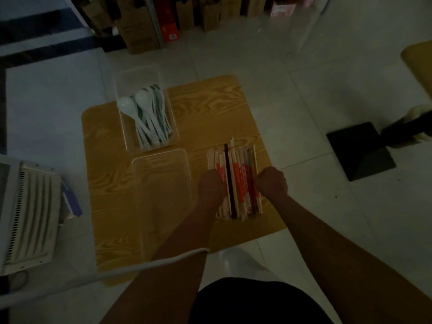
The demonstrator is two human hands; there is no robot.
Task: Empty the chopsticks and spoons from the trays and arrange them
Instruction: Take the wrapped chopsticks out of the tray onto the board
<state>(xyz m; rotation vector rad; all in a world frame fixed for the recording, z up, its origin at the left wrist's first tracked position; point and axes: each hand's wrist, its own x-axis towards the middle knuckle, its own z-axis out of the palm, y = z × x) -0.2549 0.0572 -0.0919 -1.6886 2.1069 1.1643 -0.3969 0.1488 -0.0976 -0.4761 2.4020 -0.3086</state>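
Observation:
A pile of chopsticks (236,164), several in red-printed paper sleeves and a few dark ones, lies on the right side of a small wood-grain table (210,108). My left hand (211,187) presses against the pile's left side and my right hand (272,182) against its right side, fingers curled around the bundle. A clear plastic tray (140,78) at the table's back left holds several white spoons (146,113). A second clear tray (161,178) stands in front of it with nothing inside.
A white slatted appliance (30,213) sits on the floor at the left, with a white cable (140,265) running across the table's front. Cardboard boxes (140,26) line the far wall. A black square stand base (360,150) is on the tiled floor to the right.

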